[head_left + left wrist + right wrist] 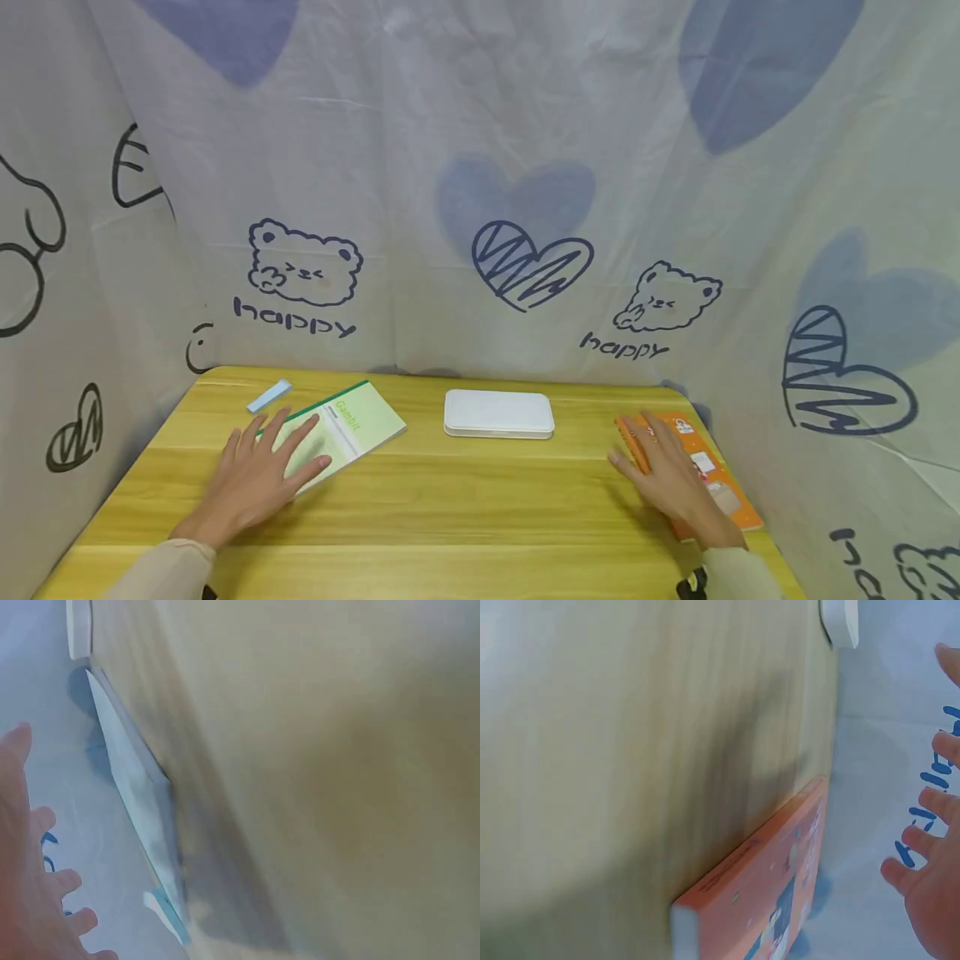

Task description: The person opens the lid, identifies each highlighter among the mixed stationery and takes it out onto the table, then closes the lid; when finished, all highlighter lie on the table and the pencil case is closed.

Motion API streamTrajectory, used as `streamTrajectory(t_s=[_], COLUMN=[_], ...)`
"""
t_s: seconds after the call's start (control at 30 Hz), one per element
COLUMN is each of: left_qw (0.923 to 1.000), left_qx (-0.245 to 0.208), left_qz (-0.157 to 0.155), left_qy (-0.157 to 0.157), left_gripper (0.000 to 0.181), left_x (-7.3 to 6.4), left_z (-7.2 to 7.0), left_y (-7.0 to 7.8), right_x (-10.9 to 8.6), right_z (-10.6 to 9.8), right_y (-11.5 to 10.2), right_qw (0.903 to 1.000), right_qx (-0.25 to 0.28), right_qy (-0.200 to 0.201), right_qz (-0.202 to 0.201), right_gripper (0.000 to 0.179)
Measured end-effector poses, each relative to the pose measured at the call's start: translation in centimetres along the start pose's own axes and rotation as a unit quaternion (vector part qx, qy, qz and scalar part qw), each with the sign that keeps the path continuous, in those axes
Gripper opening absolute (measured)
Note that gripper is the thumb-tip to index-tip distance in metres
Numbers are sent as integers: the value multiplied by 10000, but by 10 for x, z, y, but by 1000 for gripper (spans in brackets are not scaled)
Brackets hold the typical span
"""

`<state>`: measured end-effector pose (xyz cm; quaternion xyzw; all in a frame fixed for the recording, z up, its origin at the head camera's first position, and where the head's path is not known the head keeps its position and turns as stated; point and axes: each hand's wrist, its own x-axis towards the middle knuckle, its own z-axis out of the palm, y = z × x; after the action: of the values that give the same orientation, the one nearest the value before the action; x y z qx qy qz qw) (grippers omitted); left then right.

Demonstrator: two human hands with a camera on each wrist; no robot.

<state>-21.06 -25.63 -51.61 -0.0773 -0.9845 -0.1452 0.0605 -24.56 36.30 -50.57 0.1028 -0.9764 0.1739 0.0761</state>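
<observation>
My left hand (258,471) is spread above a pale green notepad (367,421) marked "Gambit", on the table's left side. The left wrist view shows those fingers apart from the notepad (135,780). Beyond the fingertips lies a small light-blue strip (268,396). Over an orange book (723,475) at the right, my right hand (667,475) hovers with fingers extended. In the right wrist view that hand (937,855) is clear of the orange book (757,877), holding nothing. Between the hands, toward the back, sits a white flat rounded case (498,414).
The wooden table (450,517) has its back edge against a hanging pale curtain (420,275) printed with hearts and bears. More of this cloth flanks the table on the left and right.
</observation>
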Motion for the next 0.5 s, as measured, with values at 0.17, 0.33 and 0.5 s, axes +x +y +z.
streamTrajectory(t_s=[0.17,0.33,0.5], left_qw=[9999,9986,9955], left_qx=[-148,-449,-810], left_qz=[60,280,485], left_qy=[-13,32,68], left_gripper=[82,80,73], left_x=[23,49,74], left_z=[-1,3,12], left_y=[20,45,75], right_x=[18,40,62], right_z=[3,8,18], right_y=[-6,-14,-25], right_qw=[9990,9969,9932], right_qx=[397,671,1078], right_qy=[175,333,280], right_qz=[-118,-248,-331], right_gripper=[77,76,75])
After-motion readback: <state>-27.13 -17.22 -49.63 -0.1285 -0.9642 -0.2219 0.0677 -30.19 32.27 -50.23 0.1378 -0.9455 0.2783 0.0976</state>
